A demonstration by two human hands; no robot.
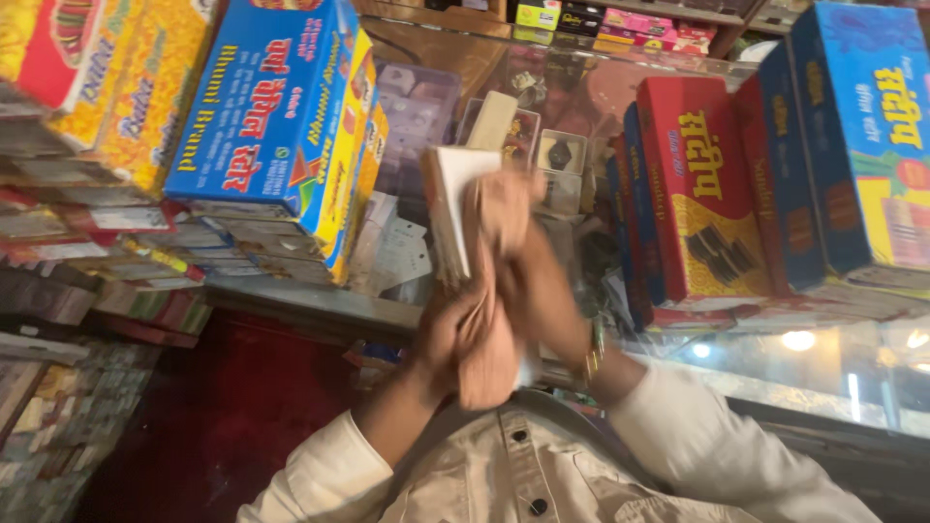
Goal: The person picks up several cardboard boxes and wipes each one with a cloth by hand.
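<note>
Head view shows my left hand [448, 334] and right hand [528, 281] both closed on a pinkish wad of paper notes [489, 291] at centre, above the glass worktop [823, 373]. Blue carton [276, 107] sits at ten o'clock, red carton [702, 189] at two. I judge a firm lower grip, fingers [504, 208] peeling single sheets, works best.

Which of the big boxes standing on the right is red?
The red cardboard box with the yellow corner, nearest the hands; the boxes right of it are blue.

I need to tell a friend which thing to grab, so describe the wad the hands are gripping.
Start at the glass counter between the stacked boxes. Above it, the hands clutch a pinkish paper bundle. Unlike the bright boxes, it is soft, creased and pale, with white sheets on its left.
</note>
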